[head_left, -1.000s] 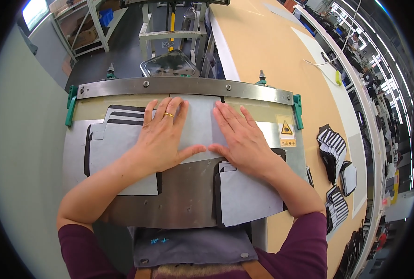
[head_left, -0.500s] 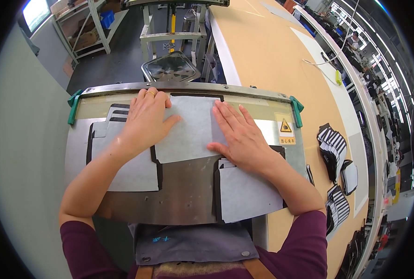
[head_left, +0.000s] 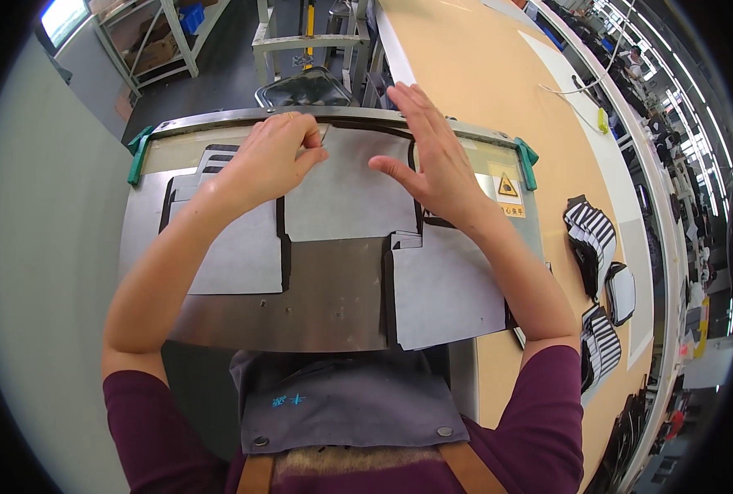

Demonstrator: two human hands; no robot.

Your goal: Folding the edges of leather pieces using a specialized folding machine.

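A white-faced panel with a black edge (head_left: 354, 185) lies in the middle of the steel plate (head_left: 333, 313), its far side close to the metal bar. Over its far-left corner is my left hand (head_left: 276, 156), fingers curled and thumb drawn in to a pinch. A thin pale edge shows at those fingertips; what they hold is too small to make out. My right hand (head_left: 436, 165) is raised at the panel's right side, fingers stretched and thumb spread, holding nothing. Similar white-faced pieces lie at the left (head_left: 235, 255) and at the near right (head_left: 445, 288), partly under my forearms.
The metal bar (head_left: 358, 114) crosses the plate's far edge, with green clamps at the left (head_left: 139, 156) and right (head_left: 526, 162). A yellow warning label (head_left: 508, 188) sits at the right. Striped stacks (head_left: 590, 239) lie on the tan table (head_left: 473, 90). A stool (head_left: 309, 86) stands beyond.
My right hand has lifted off the panel and moved up and away. My left fingers have drawn together at the panel's far-left corner. The view has shifted slightly.
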